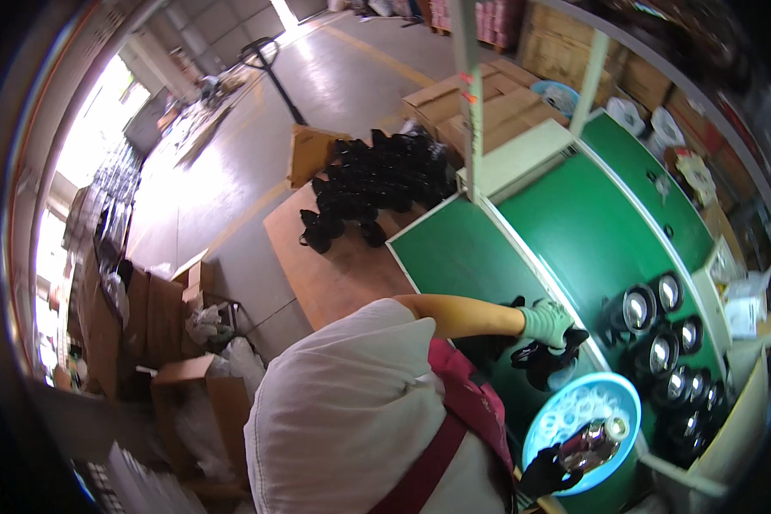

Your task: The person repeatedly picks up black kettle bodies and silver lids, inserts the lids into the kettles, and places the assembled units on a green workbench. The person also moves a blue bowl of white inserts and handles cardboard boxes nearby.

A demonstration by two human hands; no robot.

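Note:
My left hand (548, 324), in a pale grey-green glove, is closed on a glossy black jug body (546, 364) with a handle, at the near edge of the green workbench (480, 253). More black parts show partly behind that wrist. My right hand (546, 473), in a black glove, grips a shiny silvery bottle-shaped liner (593, 444) with a pale neck. The liner is tilted over a light blue basin (632, 403) holding many translucent white rings (574, 411). The right fingers are partly hidden by the liner.
Several black jug bodies (660, 353) with shiny round openings stand on the bench's right. Many black jug parts (377, 176) crowd a brown board (304, 257) beyond my left arm. A white frame post (469, 103) rises at the bench; cartons (488, 98) and a pallet-jack handle (274, 81) stand farther off.

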